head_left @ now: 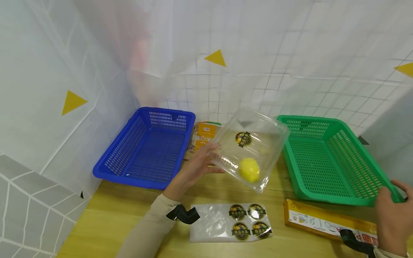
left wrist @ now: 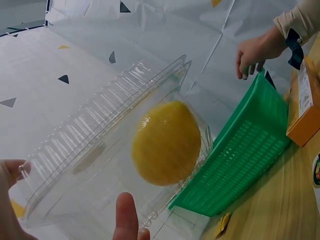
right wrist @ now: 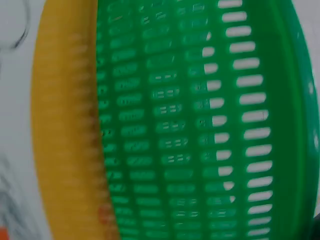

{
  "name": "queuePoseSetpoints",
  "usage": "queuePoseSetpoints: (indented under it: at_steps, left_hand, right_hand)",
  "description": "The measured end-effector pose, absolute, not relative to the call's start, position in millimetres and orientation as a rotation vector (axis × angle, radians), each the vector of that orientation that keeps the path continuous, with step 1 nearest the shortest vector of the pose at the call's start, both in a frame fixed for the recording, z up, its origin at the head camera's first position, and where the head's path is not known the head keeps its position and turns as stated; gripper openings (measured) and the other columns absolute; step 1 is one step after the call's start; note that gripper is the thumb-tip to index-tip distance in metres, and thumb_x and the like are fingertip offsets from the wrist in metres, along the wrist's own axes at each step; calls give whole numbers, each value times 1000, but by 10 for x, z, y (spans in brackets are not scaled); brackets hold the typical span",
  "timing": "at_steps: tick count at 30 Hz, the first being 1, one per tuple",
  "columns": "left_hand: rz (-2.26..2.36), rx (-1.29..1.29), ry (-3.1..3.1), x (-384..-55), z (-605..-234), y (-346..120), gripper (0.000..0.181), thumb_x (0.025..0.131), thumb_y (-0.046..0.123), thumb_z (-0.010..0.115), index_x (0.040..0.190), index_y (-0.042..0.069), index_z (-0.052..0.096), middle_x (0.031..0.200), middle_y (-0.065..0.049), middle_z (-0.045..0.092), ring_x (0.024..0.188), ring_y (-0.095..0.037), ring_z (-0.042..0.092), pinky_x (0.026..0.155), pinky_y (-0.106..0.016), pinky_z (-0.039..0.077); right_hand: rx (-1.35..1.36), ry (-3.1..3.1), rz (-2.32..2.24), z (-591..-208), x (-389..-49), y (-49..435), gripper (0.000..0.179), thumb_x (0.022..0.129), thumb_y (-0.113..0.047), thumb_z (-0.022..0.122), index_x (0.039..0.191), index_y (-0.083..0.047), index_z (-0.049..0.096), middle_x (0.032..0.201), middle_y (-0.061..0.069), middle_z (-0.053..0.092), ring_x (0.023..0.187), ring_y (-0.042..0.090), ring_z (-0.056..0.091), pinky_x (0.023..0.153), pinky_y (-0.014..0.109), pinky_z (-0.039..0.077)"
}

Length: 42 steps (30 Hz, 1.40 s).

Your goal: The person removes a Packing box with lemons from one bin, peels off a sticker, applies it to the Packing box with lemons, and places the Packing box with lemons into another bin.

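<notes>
One box (head_left: 255,150), gripped by left hand (head_left: 196,165), one fruit (head_left: 249,170) inside; two baskets (head_left: 316,165), green gripped by right hand (head_left: 391,216); wooden surface (head_left: 297,247), white walls (head_left: 258,36).

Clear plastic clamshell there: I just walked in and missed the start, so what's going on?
A person's left grip holds the clear plastic clamshell up, tilted, with a yellow fruit inside and a round label on it. The right grip holds the green basket at its near right corner. A sheet of four more labels lies in front, and a blue basket stands to the left.
</notes>
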<state>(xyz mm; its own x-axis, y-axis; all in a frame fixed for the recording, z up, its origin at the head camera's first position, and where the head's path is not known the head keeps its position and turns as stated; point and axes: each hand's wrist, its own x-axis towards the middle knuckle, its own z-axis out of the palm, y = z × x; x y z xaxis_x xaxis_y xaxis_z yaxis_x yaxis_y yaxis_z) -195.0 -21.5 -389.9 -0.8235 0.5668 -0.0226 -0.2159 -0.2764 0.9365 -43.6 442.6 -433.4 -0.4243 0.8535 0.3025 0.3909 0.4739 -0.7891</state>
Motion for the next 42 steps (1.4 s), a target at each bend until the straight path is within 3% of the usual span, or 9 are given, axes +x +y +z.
queuePoseSetpoints:
  at_steps: [1,6,8,14,20,24,32,37,42]
  left_hand:
    - [2132,436,1484,-1951,-3890,-186,64,100,41,55,150,3,42,119,-14,56,100,-26,62,86,-49,59]
    - [2116,440,1464,-1954,-3860,-10,62,102,42,53,149,4,42,121,-16,57,99,-27,64,88,-49,59]
    - [2108,447,1464,-1948,-3849,72,58,103,42,52,147,5,44,124,-17,57,100,-28,65,88,-49,59]
    - [2133,477,1402,-1914,-3831,338,55,104,41,54,143,4,47,131,-16,52,104,-29,62,87,-51,59]
    - [2142,463,1384,-1910,-3829,566,55,101,43,58,141,7,50,127,-14,55,96,-30,64,83,-47,61]
    - [2132,438,1397,-1899,-3835,656,52,101,43,60,139,9,51,124,-13,55,92,-30,64,82,-46,61]
    - [2114,457,1417,-1878,-3844,824,45,101,40,62,133,10,51,135,-4,51,90,-27,65,82,-44,61]
    - [2092,471,1428,-1872,-3837,892,48,101,41,63,136,12,48,134,-3,53,88,-25,68,82,-44,61]
    - [2075,451,1418,-1885,-3839,921,59,104,48,59,147,10,45,140,-12,47,93,-27,64,86,-45,60]
  right_hand:
    - [-1057,-1981,869,-4374,-424,4469,53,104,-23,36,155,-19,49,154,10,40,53,8,21,55,28,19]
    - [-1159,-1855,1017,-4549,-425,4592,57,102,-20,35,159,-26,41,142,0,43,76,-6,30,72,25,33]
    - [-1179,-1851,1031,-4588,-434,4609,59,102,-20,35,160,-24,39,147,6,44,82,-7,31,76,23,33]
    - [-1178,-1853,990,-4633,-450,4609,58,103,-21,33,160,-22,40,139,6,47,76,-4,32,63,13,23]
    - [-1157,-1816,984,-4653,-454,4585,56,103,-21,36,159,-22,43,132,-4,48,79,-5,33,67,12,27]
    - [-1135,-1801,977,-4673,-462,4579,55,103,-21,38,158,-21,45,142,2,47,84,-8,34,73,12,30]
    - [-1130,-1777,1004,-4659,-466,4559,55,104,-21,38,158,-23,44,139,-4,47,84,-6,35,71,11,28]
    - [-1136,-1758,1007,-4670,-478,4560,54,103,-20,39,157,-24,46,140,-6,46,84,-7,35,73,13,30]
    - [-1142,-1747,1003,-4686,-484,4564,54,103,-21,40,156,-24,47,138,-8,47,84,-8,36,72,11,29]
